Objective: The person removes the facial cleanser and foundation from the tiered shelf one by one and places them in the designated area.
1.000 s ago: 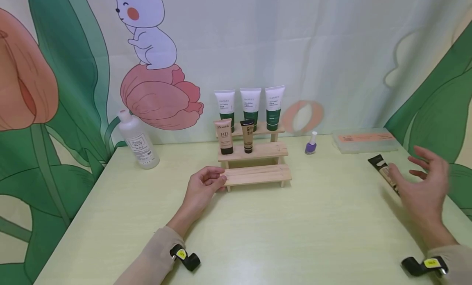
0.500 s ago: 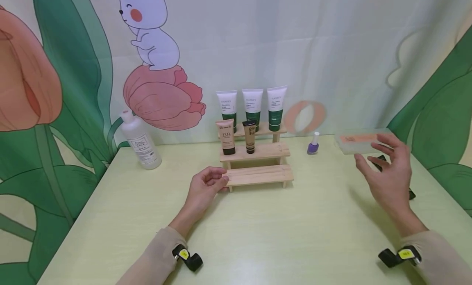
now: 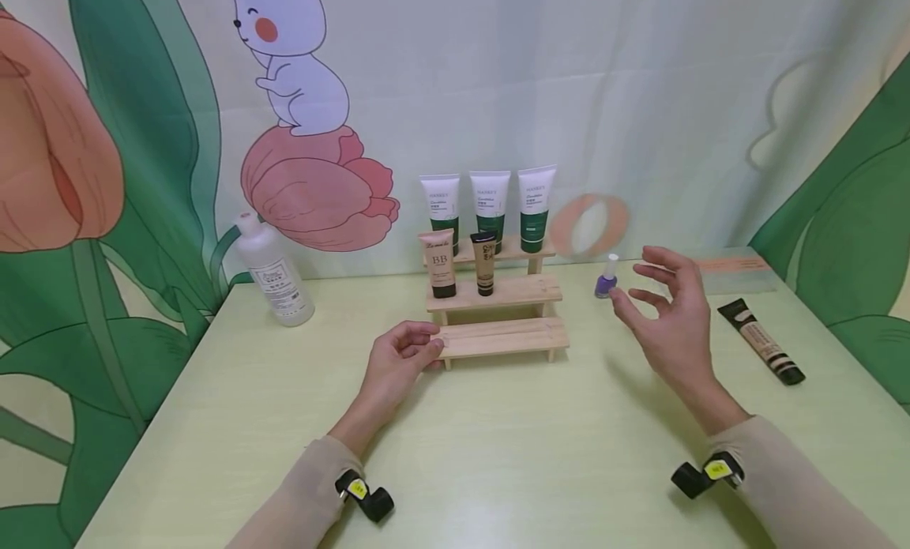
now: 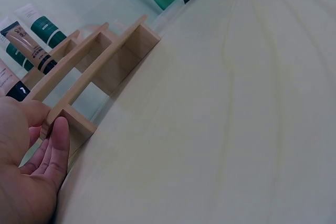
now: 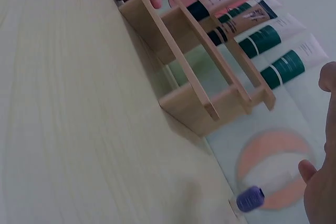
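My left hand [image 3: 401, 358] pinches the left end of the lowest step of a wooden three-tier stand [image 3: 501, 340]; the left wrist view shows the thumb and fingers around that corner. Three white-and-green tubes [image 3: 535, 209] stand on the top step. On the middle step are a pink BB cream tube [image 3: 441, 266] and a small gold tube with a black top [image 3: 485, 263]. My right hand [image 3: 671, 320] is in the air with fingers spread and nothing in them, just right of a purple nail polish bottle [image 3: 606, 280].
A white bottle [image 3: 273, 276] stands at the back left. Behind my right hand lies a flat translucent case [image 3: 739, 272] with an orange label. Farther right a black-and-beige tube [image 3: 764, 344] lies on the table [image 3: 498, 446]. A printed curtain [image 3: 640, 99] hangs behind.
My right hand has moved left, from over the lying tube to beside the nail polish, uncovering the tube. My left hand keeps its hold on the stand.
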